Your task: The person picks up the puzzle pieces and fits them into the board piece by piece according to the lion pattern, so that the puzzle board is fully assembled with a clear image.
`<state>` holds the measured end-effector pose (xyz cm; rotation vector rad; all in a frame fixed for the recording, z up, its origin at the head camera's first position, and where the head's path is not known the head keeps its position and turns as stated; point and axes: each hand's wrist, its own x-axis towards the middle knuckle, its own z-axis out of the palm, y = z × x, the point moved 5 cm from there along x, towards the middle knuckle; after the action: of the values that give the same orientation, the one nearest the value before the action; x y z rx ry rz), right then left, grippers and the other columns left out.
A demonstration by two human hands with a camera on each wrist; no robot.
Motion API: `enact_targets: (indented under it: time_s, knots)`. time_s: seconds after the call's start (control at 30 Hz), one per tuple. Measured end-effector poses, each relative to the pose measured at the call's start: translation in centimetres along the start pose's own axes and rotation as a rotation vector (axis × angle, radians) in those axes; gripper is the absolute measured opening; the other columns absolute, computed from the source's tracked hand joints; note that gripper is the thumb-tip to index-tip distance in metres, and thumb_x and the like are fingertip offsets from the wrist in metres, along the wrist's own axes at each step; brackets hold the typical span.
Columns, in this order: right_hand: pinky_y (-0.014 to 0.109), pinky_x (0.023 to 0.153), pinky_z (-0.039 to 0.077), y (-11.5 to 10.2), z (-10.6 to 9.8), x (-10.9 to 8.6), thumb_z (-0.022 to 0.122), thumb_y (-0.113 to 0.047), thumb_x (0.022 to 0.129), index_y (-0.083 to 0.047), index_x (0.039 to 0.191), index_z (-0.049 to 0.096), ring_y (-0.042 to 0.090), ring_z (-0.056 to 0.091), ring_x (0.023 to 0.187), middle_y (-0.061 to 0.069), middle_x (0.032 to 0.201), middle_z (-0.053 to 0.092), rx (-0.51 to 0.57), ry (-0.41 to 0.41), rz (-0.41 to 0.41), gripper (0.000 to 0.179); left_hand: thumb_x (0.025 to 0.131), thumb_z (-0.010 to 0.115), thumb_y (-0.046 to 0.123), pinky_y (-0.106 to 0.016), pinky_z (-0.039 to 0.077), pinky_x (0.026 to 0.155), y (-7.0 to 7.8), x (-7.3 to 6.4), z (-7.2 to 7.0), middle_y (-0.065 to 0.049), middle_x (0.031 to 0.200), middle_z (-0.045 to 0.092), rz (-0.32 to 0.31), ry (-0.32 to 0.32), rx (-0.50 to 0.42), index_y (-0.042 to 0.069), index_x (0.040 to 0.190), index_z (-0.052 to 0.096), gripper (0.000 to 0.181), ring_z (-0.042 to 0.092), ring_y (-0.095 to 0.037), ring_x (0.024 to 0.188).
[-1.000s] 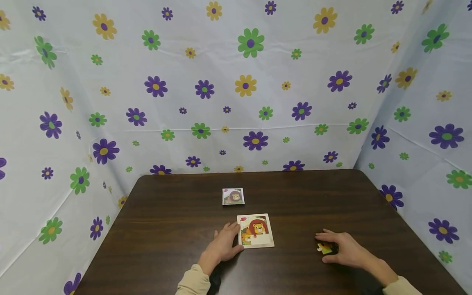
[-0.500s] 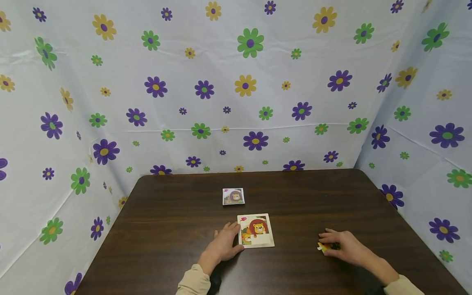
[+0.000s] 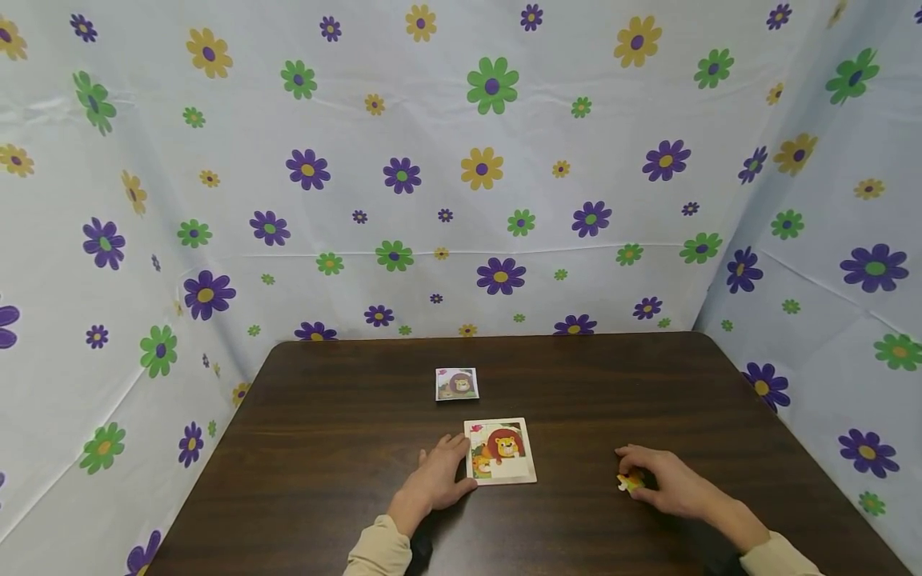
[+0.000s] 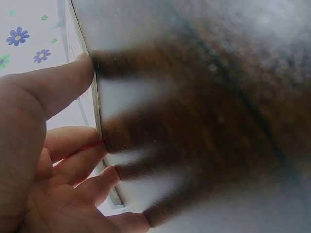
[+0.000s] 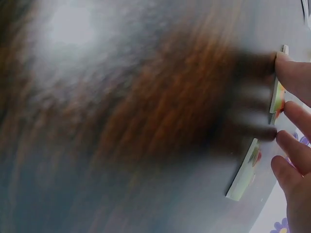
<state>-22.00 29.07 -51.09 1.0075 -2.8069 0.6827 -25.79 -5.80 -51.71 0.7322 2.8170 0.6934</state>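
Note:
My left hand [image 3: 434, 478] rests beside the square wooden puzzle board [image 3: 529, 472], its fingers relaxed and its fingertips along the left edge. In the left wrist view, thumb and fingers touch the board's thin side [image 4: 96, 109]. A lion picture partly fills the board, with a pale bare area at the lower right. My right hand [image 3: 673, 484] pinches a small yellow-green puzzle piece [image 3: 630, 482] between thumb and fingers, low over the table on the right. Another puzzle piece [image 5: 241, 174] lies beyond those fingers in the right wrist view; the hand hides it in the head view.
A small lion picture card [image 3: 457, 385] lies farther back on the dark wooden table [image 3: 346, 392]. White cloth [image 3: 461, 200] printed with flowers hangs behind the table and along both sides.
My right thumb and fingers have closed in on the puzzle piece, which has turned a little. The left hand and the board have stayed put.

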Motion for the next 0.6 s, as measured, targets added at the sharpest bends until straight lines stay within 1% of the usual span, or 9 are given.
enact_targets:
  time_s: [0.1, 0.2, 0.27, 0.33, 0.43, 0.5, 0.6]
  knots:
    - [0.035, 0.076, 0.053, 0.1, 0.1, 0.2, 0.081, -0.01, 0.073, -0.022, 0.094, 0.057, 0.029, 0.064, 0.1, 0.018, 0.118, 0.063, 0.014, 0.002, 0.015, 0.034, 0.083, 0.074, 0.028, -0.074, 0.03, 0.091, -0.1, 0.0, 0.0, -0.018, 0.14, 0.048, -0.002, 0.0, 0.0, 0.0, 0.135, 0.052, 0.063, 0.039, -0.042, 0.131]
    - [0.035, 0.075, 0.053, 0.0, 0.1, 0.2, 0.082, -0.01, 0.071, -0.022, 0.092, 0.055, 0.025, 0.064, 0.097, 0.015, 0.114, 0.065, 0.002, 0.034, 0.031, 0.036, 0.084, 0.073, 0.028, -0.073, 0.03, 0.092, -0.1, 0.0, 0.1, -0.018, 0.14, 0.048, -0.007, -0.003, 0.001, 0.0, 0.135, 0.051, 0.063, 0.039, -0.042, 0.131]
    - [0.033, 0.072, 0.053, 0.0, 0.1, 0.3, 0.083, -0.01, 0.071, -0.021, 0.091, 0.055, 0.021, 0.064, 0.094, 0.01, 0.109, 0.066, 0.0, 0.065, 0.047, 0.036, 0.083, 0.074, 0.028, -0.074, 0.03, 0.091, -0.1, 0.0, 0.1, -0.018, 0.14, 0.048, -0.005, -0.002, 0.003, 0.0, 0.134, 0.052, 0.062, 0.039, -0.042, 0.131]
    - [0.031, 0.068, 0.051, 0.0, 0.2, 0.4, 0.083, -0.01, 0.071, -0.02, 0.091, 0.055, 0.014, 0.062, 0.087, 0.003, 0.101, 0.066, 0.01, 0.083, 0.079, 0.036, 0.083, 0.074, 0.028, -0.074, 0.03, 0.091, -0.1, 0.0, 0.0, -0.018, 0.14, 0.048, -0.004, 0.0, 0.006, 0.0, 0.134, 0.052, 0.062, 0.039, -0.042, 0.131]
    - [0.027, 0.063, 0.048, 0.1, 0.2, 0.6, 0.081, -0.011, 0.073, -0.019, 0.091, 0.054, 0.003, 0.056, 0.078, -0.008, 0.09, 0.061, 0.039, 0.093, 0.138, 0.034, 0.083, 0.074, 0.028, -0.074, 0.03, 0.091, -0.1, 0.0, 0.0, -0.018, 0.14, 0.048, -0.003, 0.002, 0.007, -0.001, 0.133, 0.052, 0.062, 0.04, -0.042, 0.131]
    - [0.025, 0.061, 0.047, 0.1, 0.3, 0.8, 0.081, -0.01, 0.074, -0.019, 0.09, 0.053, 0.0, 0.054, 0.075, -0.012, 0.084, 0.056, 0.053, 0.097, 0.165, 0.033, 0.083, 0.074, 0.029, -0.074, 0.03, 0.092, -0.1, -0.1, 0.1, -0.017, 0.14, 0.048, -0.008, -0.001, 0.007, 0.0, 0.134, 0.052, 0.062, 0.039, -0.042, 0.131]
    - [0.026, 0.062, 0.049, -0.1, 0.3, 1.3, 0.079, -0.006, 0.075, -0.018, 0.089, 0.053, 0.002, 0.057, 0.075, -0.013, 0.082, 0.056, 0.059, 0.118, 0.152, 0.032, 0.083, 0.074, 0.029, -0.073, 0.031, 0.091, -0.1, -0.1, 0.1, -0.018, 0.14, 0.049, -0.008, -0.001, 0.009, 0.0, 0.134, 0.052, 0.062, 0.04, -0.042, 0.131]
